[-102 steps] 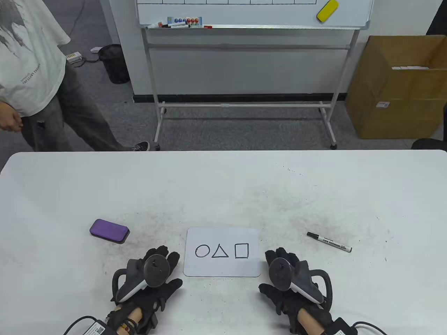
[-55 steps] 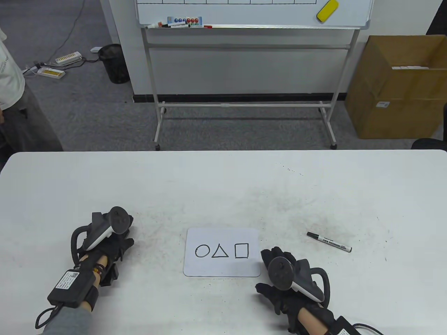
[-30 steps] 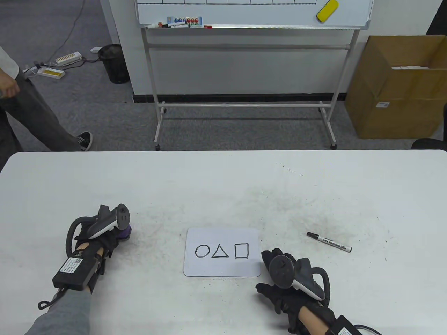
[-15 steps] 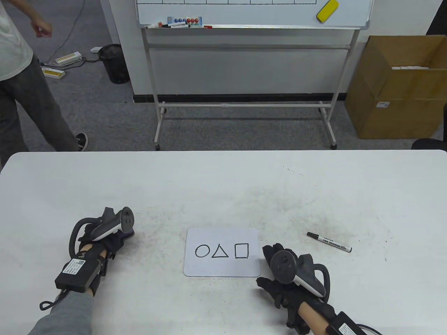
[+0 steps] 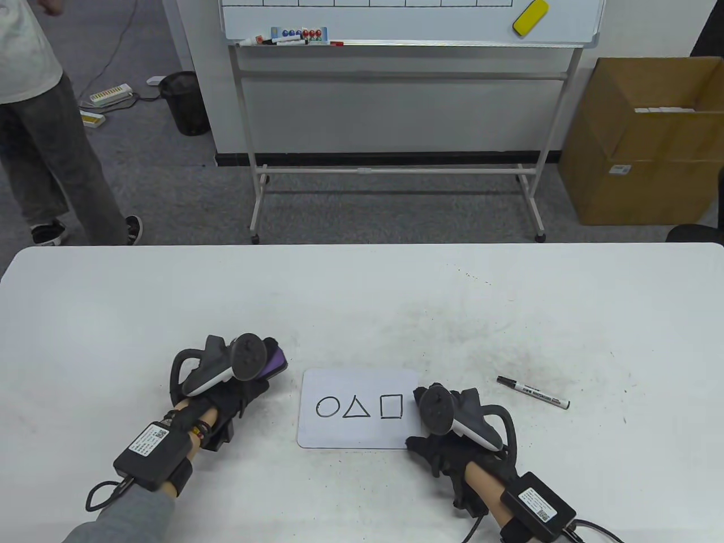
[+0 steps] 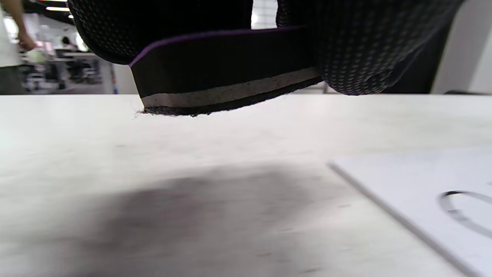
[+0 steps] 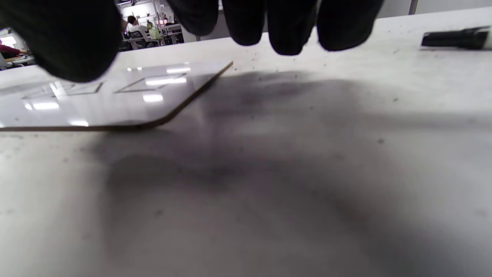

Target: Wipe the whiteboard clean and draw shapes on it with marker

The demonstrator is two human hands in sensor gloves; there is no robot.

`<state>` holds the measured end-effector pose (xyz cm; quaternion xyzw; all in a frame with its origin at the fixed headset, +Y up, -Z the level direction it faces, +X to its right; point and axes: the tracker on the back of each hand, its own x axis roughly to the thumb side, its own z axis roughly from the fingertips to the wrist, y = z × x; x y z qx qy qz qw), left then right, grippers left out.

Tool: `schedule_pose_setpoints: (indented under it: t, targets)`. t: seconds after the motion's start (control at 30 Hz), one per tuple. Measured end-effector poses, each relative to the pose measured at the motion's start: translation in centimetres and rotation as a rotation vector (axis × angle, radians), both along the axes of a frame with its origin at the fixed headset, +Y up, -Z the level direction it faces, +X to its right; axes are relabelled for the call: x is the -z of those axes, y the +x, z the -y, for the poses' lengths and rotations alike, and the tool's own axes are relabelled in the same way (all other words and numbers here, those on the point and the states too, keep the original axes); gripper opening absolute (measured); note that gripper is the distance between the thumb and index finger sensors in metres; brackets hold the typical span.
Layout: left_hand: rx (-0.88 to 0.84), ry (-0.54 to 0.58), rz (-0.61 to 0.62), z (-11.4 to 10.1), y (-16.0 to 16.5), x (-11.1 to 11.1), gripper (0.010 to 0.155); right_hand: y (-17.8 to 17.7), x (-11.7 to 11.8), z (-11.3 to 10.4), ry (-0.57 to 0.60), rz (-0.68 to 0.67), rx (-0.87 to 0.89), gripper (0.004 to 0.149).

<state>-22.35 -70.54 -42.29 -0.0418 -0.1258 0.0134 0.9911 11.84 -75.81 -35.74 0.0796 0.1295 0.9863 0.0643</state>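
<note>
A small whiteboard [image 5: 359, 432] lies flat at the table's near centre and bears a black circle, triangle and square. My left hand [image 5: 254, 387] grips the purple eraser [image 5: 276, 361] just off the board's top left corner. In the left wrist view the eraser [image 6: 230, 73] hangs tilted above the table between my fingers [image 6: 365, 50], with the whiteboard [image 6: 415, 184] at the right. My right hand [image 5: 422, 397] is at the board's right edge, holding nothing. Its fingers [image 7: 288, 27] hang over the table beside the whiteboard [image 7: 115, 104]. A black-and-white marker [image 5: 533, 392] lies to the right.
The white table [image 5: 362, 294] is smudged with dark dust around the board. Behind it stand a large whiteboard on a wheeled stand [image 5: 396, 169], a cardboard box [image 5: 639, 147] at the right, a black bin [image 5: 186, 102], and a person [image 5: 39, 141] at the far left.
My left hand has lifted the eraser and carried it right, up to the board's top left corner. My right hand has shifted up and left to the board's right edge. The person has stepped left.
</note>
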Motion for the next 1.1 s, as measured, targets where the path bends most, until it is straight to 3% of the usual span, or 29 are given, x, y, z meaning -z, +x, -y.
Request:
schedule_pose_setpoints:
  t: [0.13,0.57,1.1]
  targets:
    - [-0.040,-0.018,0.082,0.2,3.8,-0.8,0.071,-0.1,0.0,0.6,-0.021,-0.015,-0.013,0.091]
    - [0.067,-0.015,0.269,2.1,14.6,-3.0,0.067,-0.5,-0.2,1.0,0.008,-0.037,-0.072,0.087]
    - [0.103,-0.046,0.311,3.9,18.5,-3.3,0.064,-0.1,-0.1,1.1,0.018,0.009,-0.037,0.081]
